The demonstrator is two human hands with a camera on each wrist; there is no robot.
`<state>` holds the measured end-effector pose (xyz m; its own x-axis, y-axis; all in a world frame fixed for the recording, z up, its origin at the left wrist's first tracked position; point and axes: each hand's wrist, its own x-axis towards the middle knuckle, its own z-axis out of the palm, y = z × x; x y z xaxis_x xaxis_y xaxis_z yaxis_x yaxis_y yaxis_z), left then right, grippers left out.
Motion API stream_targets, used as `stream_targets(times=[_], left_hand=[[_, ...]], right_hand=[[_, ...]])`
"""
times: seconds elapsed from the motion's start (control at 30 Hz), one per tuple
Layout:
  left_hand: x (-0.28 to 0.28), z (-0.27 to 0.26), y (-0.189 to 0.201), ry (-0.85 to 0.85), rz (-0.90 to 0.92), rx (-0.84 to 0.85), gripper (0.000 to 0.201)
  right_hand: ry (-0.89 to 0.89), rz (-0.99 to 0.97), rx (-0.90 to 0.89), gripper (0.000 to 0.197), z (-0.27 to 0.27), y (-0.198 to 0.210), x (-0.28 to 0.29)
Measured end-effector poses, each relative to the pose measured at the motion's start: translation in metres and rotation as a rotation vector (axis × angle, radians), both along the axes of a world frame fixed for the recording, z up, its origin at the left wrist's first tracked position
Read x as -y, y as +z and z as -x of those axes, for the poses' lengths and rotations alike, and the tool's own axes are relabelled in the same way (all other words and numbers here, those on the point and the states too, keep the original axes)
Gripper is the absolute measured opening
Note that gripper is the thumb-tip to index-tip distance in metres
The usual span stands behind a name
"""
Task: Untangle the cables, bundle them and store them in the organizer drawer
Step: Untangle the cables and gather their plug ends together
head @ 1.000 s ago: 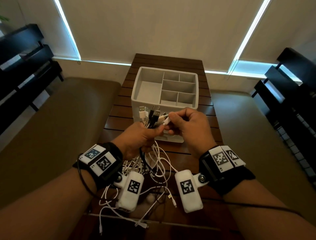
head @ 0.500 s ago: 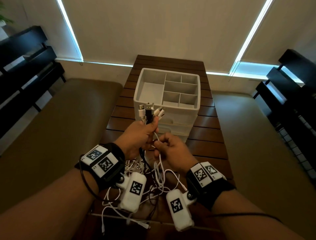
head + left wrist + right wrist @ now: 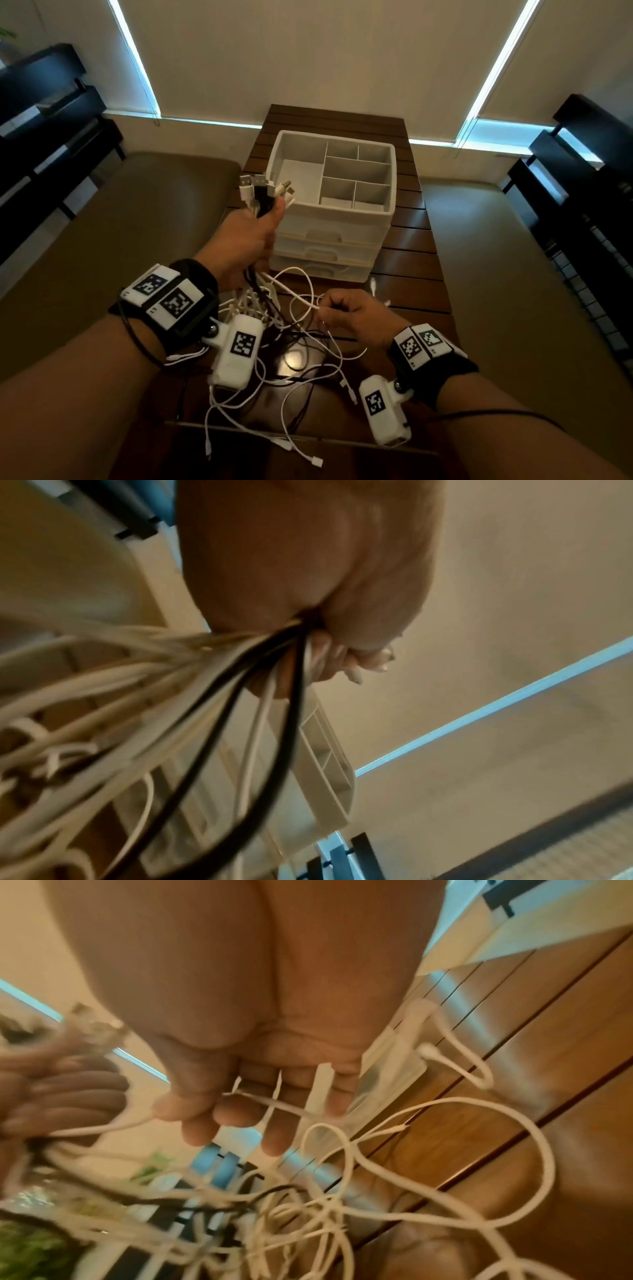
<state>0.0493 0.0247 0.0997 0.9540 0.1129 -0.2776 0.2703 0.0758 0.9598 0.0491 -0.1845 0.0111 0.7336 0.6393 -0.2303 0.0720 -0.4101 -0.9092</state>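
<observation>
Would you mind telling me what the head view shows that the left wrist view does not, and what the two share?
Only the head view shows the USB plug ends fanned above the left hand, the right hand pinching one white cable, and the loose tangle on the table. Only the left wrist view shows the curled fingers from below, clamping the strands. Both show the left hand gripping the cable bundle beside the organizer.

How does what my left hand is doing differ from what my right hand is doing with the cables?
The left hand is raised beside the organizer, fist gripping a whole bunch of cable plugs; the right hand sits lower over the table, pinching one white cable. Both hold cables from the same tangle.
</observation>
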Motion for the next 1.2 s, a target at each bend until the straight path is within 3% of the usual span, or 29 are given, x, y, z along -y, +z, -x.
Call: stream_targets(times=[0.1,0.17,0.3,0.5,0.63,0.77,0.87,1.07,1.2], left_hand=[[-0.009,0.001,0.011,-0.069,-0.473,0.142,0.02],[-0.011,0.0,0.014,-0.087,-0.602,0.208,0.021],[0.007,0.004,0.005,-0.098,-0.528,0.141,0.026],[0.035,0.016,-0.022,-0.245,-0.443,0.007,0.008],[0.029,0.016,-0.014,-0.207,-0.453,-0.051,0.013],[-0.004,0.013,0.009,-0.077,-0.481,-0.093,0.016],[-0.02,0.015,0.015,-0.042,-0.521,-0.107,0.013],[-0.033,0.009,0.024,-0.036,-0.443,-0.061,0.022],[-0.039,0.008,0.026,-0.166,-0.332,-0.12,0.024]], right_hand=[[-0.083,0.116,0.04,0.018,-0.005,-0.008,0.01],[-0.161,0.196,0.08,0.017,-0.009,-0.01,0.013],[-0.156,0.271,0.231,0.017,-0.014,0.001,0.004],[-0.238,0.056,0.347,0.013,-0.025,0.035,-0.013],[-0.187,0.035,0.284,0.009,-0.033,0.041,-0.004],[-0.215,0.073,0.232,0.021,-0.036,0.041,0.028],[-0.187,0.102,0.102,0.017,-0.031,0.034,0.037],[0.036,0.244,-0.283,0.019,0.017,0.009,0.02],[0.617,0.611,0.061,0.02,0.037,-0.012,0.006]])
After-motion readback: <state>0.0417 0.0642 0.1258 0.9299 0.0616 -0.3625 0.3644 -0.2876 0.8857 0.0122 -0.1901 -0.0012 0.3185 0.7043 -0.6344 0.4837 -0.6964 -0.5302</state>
